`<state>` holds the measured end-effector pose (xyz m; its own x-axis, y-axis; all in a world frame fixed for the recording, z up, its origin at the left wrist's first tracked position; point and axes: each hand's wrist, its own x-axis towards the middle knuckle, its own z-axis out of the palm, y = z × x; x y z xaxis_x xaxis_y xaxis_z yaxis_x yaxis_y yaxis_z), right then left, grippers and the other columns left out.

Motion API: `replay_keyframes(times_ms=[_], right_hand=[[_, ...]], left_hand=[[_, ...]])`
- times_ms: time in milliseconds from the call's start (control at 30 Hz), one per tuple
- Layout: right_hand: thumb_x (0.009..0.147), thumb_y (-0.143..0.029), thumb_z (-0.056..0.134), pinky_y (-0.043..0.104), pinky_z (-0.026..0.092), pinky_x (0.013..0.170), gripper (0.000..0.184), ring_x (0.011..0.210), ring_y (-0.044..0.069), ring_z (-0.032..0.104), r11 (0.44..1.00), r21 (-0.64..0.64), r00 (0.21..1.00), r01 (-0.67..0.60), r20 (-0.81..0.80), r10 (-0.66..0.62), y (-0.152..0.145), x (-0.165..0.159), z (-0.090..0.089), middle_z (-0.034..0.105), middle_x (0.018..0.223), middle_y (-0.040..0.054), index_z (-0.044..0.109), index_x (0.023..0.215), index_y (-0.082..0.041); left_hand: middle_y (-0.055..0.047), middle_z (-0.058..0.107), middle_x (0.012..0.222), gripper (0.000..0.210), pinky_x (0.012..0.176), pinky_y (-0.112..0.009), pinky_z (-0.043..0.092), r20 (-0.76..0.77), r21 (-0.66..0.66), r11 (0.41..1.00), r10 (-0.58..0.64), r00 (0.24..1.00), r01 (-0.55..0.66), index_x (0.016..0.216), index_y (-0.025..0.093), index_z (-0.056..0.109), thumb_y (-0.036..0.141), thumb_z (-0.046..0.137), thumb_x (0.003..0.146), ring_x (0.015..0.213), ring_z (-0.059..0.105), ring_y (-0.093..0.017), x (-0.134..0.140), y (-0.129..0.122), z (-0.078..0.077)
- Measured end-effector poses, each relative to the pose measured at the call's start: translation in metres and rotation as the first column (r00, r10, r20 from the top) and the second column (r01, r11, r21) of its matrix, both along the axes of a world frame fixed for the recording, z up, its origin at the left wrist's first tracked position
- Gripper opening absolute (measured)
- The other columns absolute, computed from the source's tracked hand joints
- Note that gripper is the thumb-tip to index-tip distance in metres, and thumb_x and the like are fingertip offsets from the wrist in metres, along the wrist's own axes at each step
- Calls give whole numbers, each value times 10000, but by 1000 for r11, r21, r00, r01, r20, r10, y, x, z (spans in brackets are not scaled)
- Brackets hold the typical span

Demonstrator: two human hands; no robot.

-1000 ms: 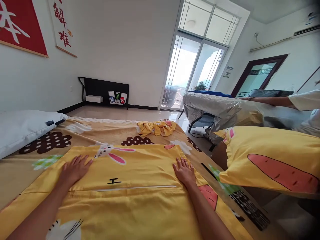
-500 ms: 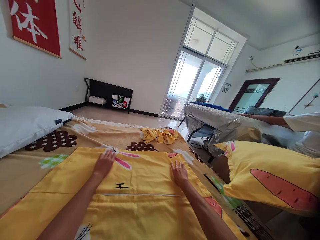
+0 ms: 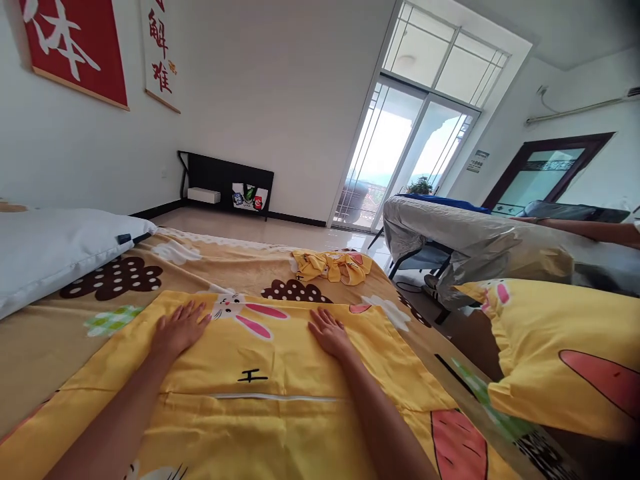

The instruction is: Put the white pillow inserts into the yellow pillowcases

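Note:
A yellow pillowcase (image 3: 280, 427) with a printed rabbit and carrots lies spread flat on the bed before me. A pale zip line runs across its middle. My left hand (image 3: 181, 328) rests palm down near its far edge, fingers spread, just left of the rabbit's head. To the right of the rabbit's ears, my right hand (image 3: 330, 333) also lies flat on the cloth with its fingers stretched out. Neither hand grips anything.
Beyond the pillowcase sits a bunched yellow cloth (image 3: 333, 267). A white pillow (image 3: 65, 250) lies at the left, and a stuffed yellow pillow (image 3: 560, 347) at the right. Behind it, another person's arm (image 3: 585, 230) reaches over a plastic-covered surface (image 3: 450, 223).
My left hand has slid left, uncovering the rabbit's face. My right hand has moved left across the cloth, toward the rabbit's ears. The camera view has shifted slightly.

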<state>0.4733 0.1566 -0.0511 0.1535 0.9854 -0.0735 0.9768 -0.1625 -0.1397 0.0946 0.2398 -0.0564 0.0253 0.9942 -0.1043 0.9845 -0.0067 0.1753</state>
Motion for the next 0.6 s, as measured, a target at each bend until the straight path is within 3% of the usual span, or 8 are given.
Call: replay_keyframes(times_ms=[167, 300, 367, 400, 467, 533, 600], right_hand=[[957, -470, 205, 453, 92, 1160, 625, 1463, 182, 75, 963, -17, 958, 268, 115, -264, -22, 101, -10, 87, 1596, 15, 104, 1530, -242], [960, -476, 195, 430, 64, 1169, 618, 1464, 156, 42, 953, 3, 934, 304, 196, -298, -26, 126, -20, 48, 1598, -21, 80, 1530, -265], [963, -477, 181, 435, 81, 1168, 616, 1464, 157, 44, 953, 2, 931, 301, 217, -295, -24, 123, -20, 44, 1597, -16, 78, 1530, -257], [965, -471, 182, 435, 94, 1167, 617, 1464, 160, 48, 955, -2, 931, 297, 222, -289, -24, 121, -19, 44, 1597, -7, 82, 1530, -246], [968, -442, 191, 425, 111, 1168, 609, 1462, 161, 59, 961, -19, 938, 274, 225, -263, -27, 116, -15, 60, 1596, 11, 105, 1529, -221], [973, -402, 191, 405, 110, 1171, 581, 1459, 151, 66, 972, -42, 950, 233, 222, -219, -38, 111, -11, 88, 1593, 6, 149, 1525, -224], [975, -379, 186, 393, 107, 1175, 557, 1455, 141, 81, 980, -65, 960, 190, 220, -171, -59, 107, -9, 125, 1587, -4, 201, 1516, -248]], left_hand=[[-43, 141, 1590, 603, 1135, -574, 153, -42, 38, 998, 45, 998, -43, 1498, 269, 253, 478, 227, 933, 1459, 153, -262, -21, 13, -4], [-104, 187, 1574, 644, 1118, -622, 144, -35, -9, 999, 49, 998, -49, 1493, 222, 287, 505, 289, 915, 1443, 183, -332, 16, -7, 14], [-121, 229, 1561, 696, 1120, -635, 117, 20, 1, 993, -116, 993, 116, 1492, 219, 295, 540, 377, 881, 1439, 185, -355, 57, -37, 23], [-104, 234, 1560, 703, 1133, -620, 94, 64, 55, 952, -304, 951, 300, 1489, 230, 304, 552, 399, 871, 1451, 148, -334, 80, -55, 25], [-44, 224, 1567, 678, 1169, -545, 93, 170, 135, 781, -625, 762, 610, 1493, 290, 283, 589, 352, 888, 1459, 153, -270, 121, -91, 22], [-28, 212, 1567, 626, 1173, -544, 93, 231, 135, 686, -724, 650, 715, 1482, 320, 302, 572, 323, 909, 1459, 159, -260, 145, -115, 13], [-33, 177, 1571, 612, 1168, -565, 79, 243, 102, 671, -733, 635, 735, 1475, 317, 315, 567, 315, 916, 1460, 150, -266, 149, -121, 6]])
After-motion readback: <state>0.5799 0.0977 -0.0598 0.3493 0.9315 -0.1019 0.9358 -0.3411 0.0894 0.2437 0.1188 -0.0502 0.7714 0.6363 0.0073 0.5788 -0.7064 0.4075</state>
